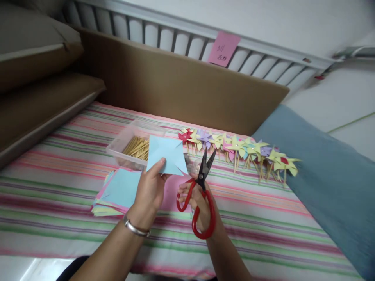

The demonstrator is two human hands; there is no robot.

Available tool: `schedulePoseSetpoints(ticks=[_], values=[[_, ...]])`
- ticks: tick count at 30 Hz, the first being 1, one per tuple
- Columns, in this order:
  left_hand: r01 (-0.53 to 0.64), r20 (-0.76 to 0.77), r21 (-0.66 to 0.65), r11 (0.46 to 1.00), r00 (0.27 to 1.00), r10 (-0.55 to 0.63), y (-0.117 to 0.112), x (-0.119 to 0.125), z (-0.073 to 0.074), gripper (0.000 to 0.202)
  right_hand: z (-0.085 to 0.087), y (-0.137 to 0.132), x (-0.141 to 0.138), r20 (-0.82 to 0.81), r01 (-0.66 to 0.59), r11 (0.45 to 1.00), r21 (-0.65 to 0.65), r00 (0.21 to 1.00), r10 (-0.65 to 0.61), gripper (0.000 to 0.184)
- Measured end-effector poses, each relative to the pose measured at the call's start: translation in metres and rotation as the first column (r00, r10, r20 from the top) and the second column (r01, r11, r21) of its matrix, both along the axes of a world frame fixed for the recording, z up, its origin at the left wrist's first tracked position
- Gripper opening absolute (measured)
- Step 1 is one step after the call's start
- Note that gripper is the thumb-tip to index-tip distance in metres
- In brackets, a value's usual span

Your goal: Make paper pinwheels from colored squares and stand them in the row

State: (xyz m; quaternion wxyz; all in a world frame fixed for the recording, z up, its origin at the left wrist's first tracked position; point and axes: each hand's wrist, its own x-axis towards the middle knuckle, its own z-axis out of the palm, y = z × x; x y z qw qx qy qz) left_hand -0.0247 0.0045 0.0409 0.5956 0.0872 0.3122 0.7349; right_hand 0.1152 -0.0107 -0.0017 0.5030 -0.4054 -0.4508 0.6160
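My left hand (pixel 152 185) pinches a square of light blue paper (pixel 165 152) with its thumb on top; slits run in from the corners that show. In my right hand (pixel 200 205) is a pair of scissors (pixel 202 177) with red handles, fingers through the loops. Their dark blades point up and away, a little apart, just right of the blue square and not touching it. Under my left wrist lies a stack of coloured paper squares (pixel 121 191), a slit blue one on top. Pink paper (pixel 174 193) lies between my hands, partly hidden.
Behind the blue square stands a clear plastic box (pixel 118 150) of thin wooden sticks (pixel 134 146). Several paper pinwheels (pixel 237 144) on sticks lie in a row at the back right. A brown board (pixel 175 82) rises behind the striped cloth (pixel 258 222).
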Motion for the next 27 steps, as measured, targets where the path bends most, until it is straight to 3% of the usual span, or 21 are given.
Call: schedulePoseSetpoints(ticks=[4,9,12,15,21,24,27], values=[[0.112,-0.027,-0.011,0.994,0.993,-0.112,-0.01,0.033,-0.01,0.032,-0.001,0.007,0.009,-0.078,0.136,0.99,0.039,0.988,-0.133,0.047],[0.204,-0.123,-0.048,0.978,0.97,-0.209,-0.017,0.049,-0.022,0.024,0.0,0.009,0.022,-0.093,0.21,0.97,0.119,0.975,-0.2,0.04],[0.273,-0.194,-0.052,0.961,0.941,-0.278,-0.016,0.044,-0.023,0.022,0.005,0.011,0.029,-0.042,0.196,0.972,0.132,0.981,-0.192,0.039],[0.341,-0.267,-0.085,0.936,0.897,-0.351,-0.01,0.03,-0.02,0.019,0.012,0.014,0.037,0.11,0.156,0.977,0.142,0.979,-0.173,0.04],[0.369,-0.449,-0.237,0.899,0.779,-0.438,0.001,0.004,-0.019,0.021,0.018,0.015,0.041,0.366,0.025,0.987,0.158,0.927,-0.082,0.042],[0.329,-0.481,-0.228,0.916,0.78,-0.4,0.002,0.002,-0.021,0.023,0.016,0.015,0.036,0.395,0.034,0.986,0.162,0.914,-0.096,0.043],[0.234,-0.468,-0.161,0.959,0.837,-0.283,0.003,-0.002,-0.021,0.027,0.015,0.016,0.033,0.349,0.11,0.983,0.146,0.924,-0.155,0.043]])
